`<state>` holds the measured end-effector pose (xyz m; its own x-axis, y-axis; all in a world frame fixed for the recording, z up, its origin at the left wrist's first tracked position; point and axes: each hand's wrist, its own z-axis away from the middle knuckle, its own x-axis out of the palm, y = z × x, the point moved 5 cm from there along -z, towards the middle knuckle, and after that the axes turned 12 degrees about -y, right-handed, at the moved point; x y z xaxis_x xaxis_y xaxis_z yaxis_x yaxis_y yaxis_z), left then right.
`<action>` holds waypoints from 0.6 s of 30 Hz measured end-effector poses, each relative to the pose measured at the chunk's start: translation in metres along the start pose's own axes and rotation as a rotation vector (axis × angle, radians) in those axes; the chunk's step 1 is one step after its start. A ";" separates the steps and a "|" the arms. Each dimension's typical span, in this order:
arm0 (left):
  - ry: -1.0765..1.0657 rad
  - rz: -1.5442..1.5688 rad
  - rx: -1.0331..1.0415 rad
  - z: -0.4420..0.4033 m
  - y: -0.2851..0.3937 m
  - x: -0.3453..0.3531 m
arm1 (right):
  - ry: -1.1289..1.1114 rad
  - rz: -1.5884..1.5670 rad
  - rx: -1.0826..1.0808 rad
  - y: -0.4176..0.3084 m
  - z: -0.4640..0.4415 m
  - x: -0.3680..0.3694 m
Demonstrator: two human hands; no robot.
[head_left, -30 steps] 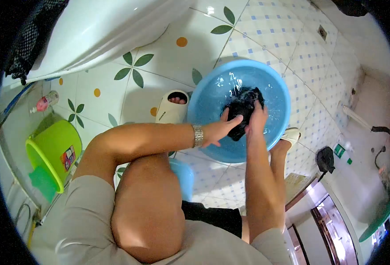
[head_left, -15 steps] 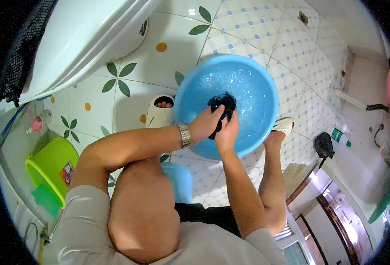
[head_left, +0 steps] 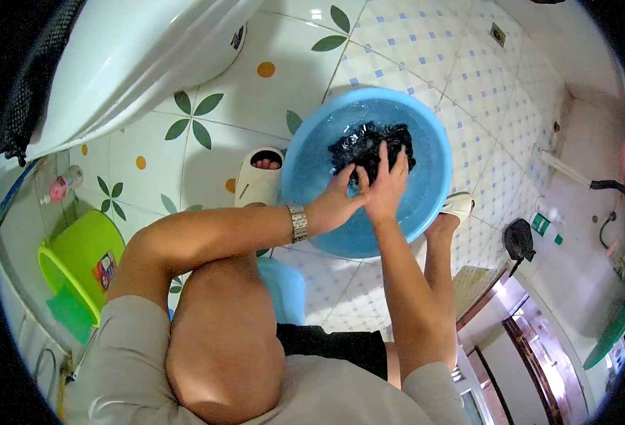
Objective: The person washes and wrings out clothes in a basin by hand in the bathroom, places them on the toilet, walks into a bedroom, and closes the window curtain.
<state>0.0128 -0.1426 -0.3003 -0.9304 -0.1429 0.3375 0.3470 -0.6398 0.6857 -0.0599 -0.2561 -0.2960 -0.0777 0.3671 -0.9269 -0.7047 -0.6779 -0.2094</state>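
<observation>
A wet black cloth [head_left: 370, 145] lies loosely spread in the water of a blue basin [head_left: 436, 188]; its exact kind I cannot make out. My right hand [head_left: 387, 188] rests its spread fingers on the near side of the cloth. Just to its left, my left hand [head_left: 334, 207], with a metal watch [head_left: 297, 221] on the wrist, has its fingers apart and its fingertips at the cloth's near edge. The two hands meet near the thumbs. Neither is closed round the cloth.
The basin stands on the tiled floor between my slippered feet. A light blue stool or tub [head_left: 284, 290] is partly hidden beneath me. To the left are a lime-green bucket [head_left: 79, 248] and a white fixture [head_left: 135, 64]. A black bag [head_left: 519, 239] and bottle [head_left: 546, 228] sit right.
The black cloth, bunched up between both hands before, is let go and spread out in the water. My fingers have opened, and my right hand has moved slightly right.
</observation>
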 end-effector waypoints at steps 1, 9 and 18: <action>0.054 -0.088 0.059 -0.001 0.000 0.001 | -0.070 -0.048 -0.014 0.014 -0.005 0.009; 0.070 0.404 0.002 -0.002 0.021 -0.012 | -0.055 -1.570 0.559 0.006 0.022 -0.018; 0.023 0.475 -0.096 0.024 0.046 -0.005 | -0.160 -0.894 0.244 -0.036 0.043 -0.028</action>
<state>0.0364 -0.1530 -0.2549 -0.6741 -0.4524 0.5839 0.7230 -0.5660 0.3962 -0.0623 -0.2149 -0.2493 0.4809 0.7823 -0.3960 -0.6765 0.0436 -0.7352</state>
